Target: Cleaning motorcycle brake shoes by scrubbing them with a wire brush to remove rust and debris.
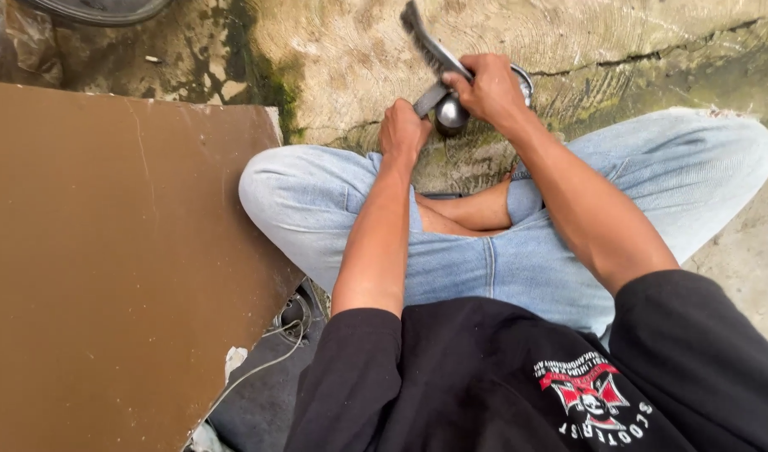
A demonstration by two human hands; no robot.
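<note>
The round metal part [451, 111] is gripped by the left hand [403, 131]; the brush [432, 50], clenched in the right hand [487, 88], should be stroked firmly above it.

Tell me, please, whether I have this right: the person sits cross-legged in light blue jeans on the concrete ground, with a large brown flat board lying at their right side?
Not quite: the large brown flat board lies at the person's left side, not the right, as the head view shows. The rest holds: they sit cross-legged in light blue jeans on the concrete ground.
</note>
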